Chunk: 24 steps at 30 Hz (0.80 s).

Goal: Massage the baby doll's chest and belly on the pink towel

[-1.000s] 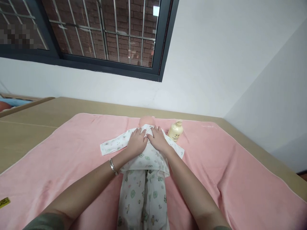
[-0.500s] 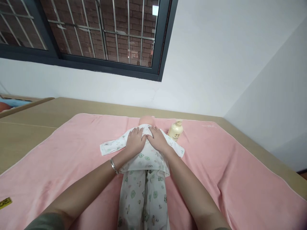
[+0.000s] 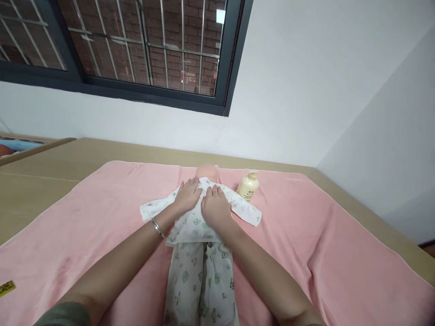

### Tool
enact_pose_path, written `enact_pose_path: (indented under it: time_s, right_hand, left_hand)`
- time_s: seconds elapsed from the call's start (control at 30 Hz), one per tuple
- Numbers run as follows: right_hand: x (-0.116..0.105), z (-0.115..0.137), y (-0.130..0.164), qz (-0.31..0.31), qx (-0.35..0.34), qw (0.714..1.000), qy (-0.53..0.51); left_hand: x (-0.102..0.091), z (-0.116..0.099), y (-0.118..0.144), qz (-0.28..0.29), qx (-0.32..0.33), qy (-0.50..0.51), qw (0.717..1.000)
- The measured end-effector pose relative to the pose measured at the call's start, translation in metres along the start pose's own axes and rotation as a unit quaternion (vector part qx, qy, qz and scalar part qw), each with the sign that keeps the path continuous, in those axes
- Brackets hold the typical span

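Observation:
A baby doll (image 3: 207, 172), of which a bald round head shows, lies stretched out on a pink blanket (image 3: 288, 235). It wears a white printed top (image 3: 192, 226) with its sleeves spread to both sides, and matching trousers (image 3: 185, 280). My left hand (image 3: 188, 195) rests flat on the upper left of the top, fingers extended toward the head. On the middle right of the torso lies my right hand (image 3: 215, 206), palm down, its fingers stretched forward and close together. Whether the doll faces up or down, I cannot tell.
A cream pump bottle (image 3: 248, 186) stands on the blanket beside the right sleeve. A yellow and black label (image 3: 7, 288) is at the far left. Behind are the wooden surface's edge (image 3: 152, 151), a white wall and a barred window (image 3: 146, 50).
My right hand has slid down and slightly left on the top, drawing apart from the collar. My left hand has shifted a little left. The top's hem has moved with them.

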State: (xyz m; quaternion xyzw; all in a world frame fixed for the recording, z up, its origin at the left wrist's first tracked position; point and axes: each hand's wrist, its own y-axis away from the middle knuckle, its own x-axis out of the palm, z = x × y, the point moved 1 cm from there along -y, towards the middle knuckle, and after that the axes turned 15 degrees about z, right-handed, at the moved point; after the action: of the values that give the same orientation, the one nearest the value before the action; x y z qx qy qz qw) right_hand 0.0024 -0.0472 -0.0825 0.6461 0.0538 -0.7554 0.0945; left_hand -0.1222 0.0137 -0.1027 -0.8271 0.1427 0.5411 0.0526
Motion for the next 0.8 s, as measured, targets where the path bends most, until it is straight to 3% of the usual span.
enact_pose_path:
  time_s: [0.27, 0.4, 0.5, 0.67, 0.8]
  right_hand:
    - [-0.012, -0.039, -0.026, 0.042, -0.004, 0.996, -0.081]
    - [-0.012, -0.049, -0.032, 0.061, -0.037, 0.995, -0.067]
    - [-0.013, -0.043, -0.028, 0.053, -0.032, 0.997, -0.047]
    - [-0.009, -0.014, -0.012, 0.012, 0.0, 1.0, 0.021]
    - [-0.008, -0.007, -0.008, 0.009, -0.007, 0.999, 0.031]
  left_hand:
    - [0.011, -0.016, 0.017, -0.128, 0.041, -0.064, 0.989]
    - [0.017, -0.024, 0.025, -0.16, 0.041, -0.076, 0.983]
    - [0.016, -0.022, 0.022, -0.147, 0.024, -0.051, 0.988]
    - [0.001, -0.006, 0.008, -0.054, 0.015, 0.023, 0.998]
    - [-0.002, -0.006, 0.007, -0.049, 0.022, -0.003, 0.999]
